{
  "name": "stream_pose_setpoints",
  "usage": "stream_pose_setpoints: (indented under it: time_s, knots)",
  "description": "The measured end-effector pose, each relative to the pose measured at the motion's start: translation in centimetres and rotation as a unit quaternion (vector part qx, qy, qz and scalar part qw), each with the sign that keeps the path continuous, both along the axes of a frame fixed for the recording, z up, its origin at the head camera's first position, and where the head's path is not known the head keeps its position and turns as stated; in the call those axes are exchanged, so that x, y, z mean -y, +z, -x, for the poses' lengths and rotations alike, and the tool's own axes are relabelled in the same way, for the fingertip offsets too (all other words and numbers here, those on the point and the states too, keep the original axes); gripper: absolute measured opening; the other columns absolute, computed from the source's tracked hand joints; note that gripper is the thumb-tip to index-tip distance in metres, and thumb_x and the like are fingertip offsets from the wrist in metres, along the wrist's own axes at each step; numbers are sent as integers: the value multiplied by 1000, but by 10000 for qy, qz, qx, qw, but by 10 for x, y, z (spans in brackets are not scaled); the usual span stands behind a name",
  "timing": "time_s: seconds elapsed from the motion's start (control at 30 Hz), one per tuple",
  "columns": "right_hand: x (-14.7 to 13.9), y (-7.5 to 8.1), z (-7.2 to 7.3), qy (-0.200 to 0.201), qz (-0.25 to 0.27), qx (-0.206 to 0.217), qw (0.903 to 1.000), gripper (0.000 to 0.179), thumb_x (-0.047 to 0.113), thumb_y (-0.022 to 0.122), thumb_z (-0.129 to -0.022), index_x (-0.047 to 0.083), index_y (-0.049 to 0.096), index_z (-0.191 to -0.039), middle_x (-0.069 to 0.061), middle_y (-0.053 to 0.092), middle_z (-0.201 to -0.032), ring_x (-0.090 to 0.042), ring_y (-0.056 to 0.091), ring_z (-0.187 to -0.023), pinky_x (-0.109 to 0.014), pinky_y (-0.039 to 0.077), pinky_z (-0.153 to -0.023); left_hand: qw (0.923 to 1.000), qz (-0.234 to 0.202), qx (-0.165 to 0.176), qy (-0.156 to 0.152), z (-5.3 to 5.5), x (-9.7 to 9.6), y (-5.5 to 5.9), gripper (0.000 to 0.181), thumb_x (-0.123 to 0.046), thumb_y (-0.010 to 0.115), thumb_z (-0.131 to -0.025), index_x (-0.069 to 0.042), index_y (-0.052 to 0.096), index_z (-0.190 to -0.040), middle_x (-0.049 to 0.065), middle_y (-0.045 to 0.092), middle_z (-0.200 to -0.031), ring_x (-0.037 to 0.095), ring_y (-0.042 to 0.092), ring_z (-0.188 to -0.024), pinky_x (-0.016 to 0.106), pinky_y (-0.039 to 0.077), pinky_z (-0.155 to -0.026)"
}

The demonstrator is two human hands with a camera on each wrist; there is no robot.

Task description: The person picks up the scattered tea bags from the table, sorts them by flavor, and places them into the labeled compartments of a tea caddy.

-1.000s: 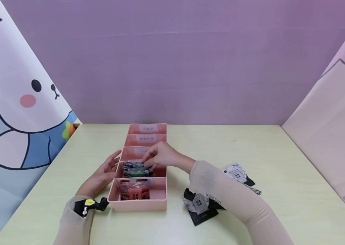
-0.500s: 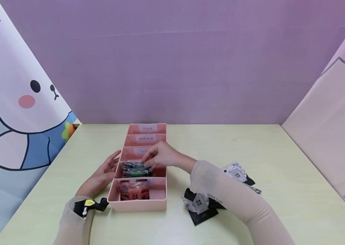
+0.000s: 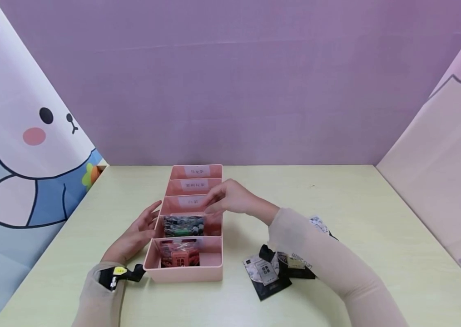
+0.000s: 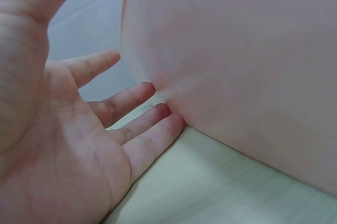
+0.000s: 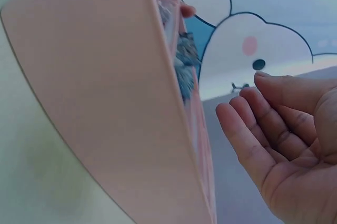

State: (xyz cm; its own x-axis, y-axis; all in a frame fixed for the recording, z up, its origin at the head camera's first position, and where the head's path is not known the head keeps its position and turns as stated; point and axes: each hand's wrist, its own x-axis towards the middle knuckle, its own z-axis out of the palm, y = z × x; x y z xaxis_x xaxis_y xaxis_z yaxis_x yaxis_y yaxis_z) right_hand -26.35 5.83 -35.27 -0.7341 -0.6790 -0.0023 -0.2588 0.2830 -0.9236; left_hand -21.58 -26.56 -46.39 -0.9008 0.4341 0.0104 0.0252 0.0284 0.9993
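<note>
The head view gave the layout: the box (image 3: 185, 274) on the table (image 3: 336, 195), a red packet (image 3: 180, 254) in its nearest compartment, a green packet (image 3: 183, 225) in the next, and black packets (image 3: 267, 272) to the right, some partly behind my sleeve (image 3: 328, 261). Only the left wrist view showed the fingertips of my left hand (image 3: 135, 236) meeting the box's wall low down; the right wrist view showed air between my right hand (image 3: 230, 198) and the rim. My left fingers were extended and spread, grasping nothing. My right fingers were released, loosely bent, thumb close to them. That hand hung over the third compartment's right end, forearm slanting in from the right.
</note>
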Motion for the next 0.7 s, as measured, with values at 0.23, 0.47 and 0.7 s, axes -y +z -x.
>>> stream_pose_setpoints:
  time_s: [0.23,0.47,0.7]
  knots:
    - [-34,5,7,-388,-9,-16,9992,15,1,73,-88,-3,74,-103,-14,73,-95,-25,71,-86,-36,60,-74,9998,13,146,106,1,-2,-1,82,-24,60,-99,-23,8,-161,21,13,-163,39,18,-146,67,10,-113]
    - [-71,-1,13,-694,-135,163,9974,17,1,72,-88,-5,73,-104,-9,73,-92,-25,71,-85,-48,58,-81,9998,9,137,132,0,-2,0,84,-25,61,-98,-19,6,-161,22,13,-162,45,12,-146,68,10,-112]
    - [-102,-10,15,-889,-225,200,9956,21,2,72,-89,-5,71,-108,-11,73,-96,-22,71,-84,-50,58,-82,9998,8,156,149,0,-3,0,82,-24,61,-98,-22,8,-161,21,14,-162,42,15,-146,66,11,-113]
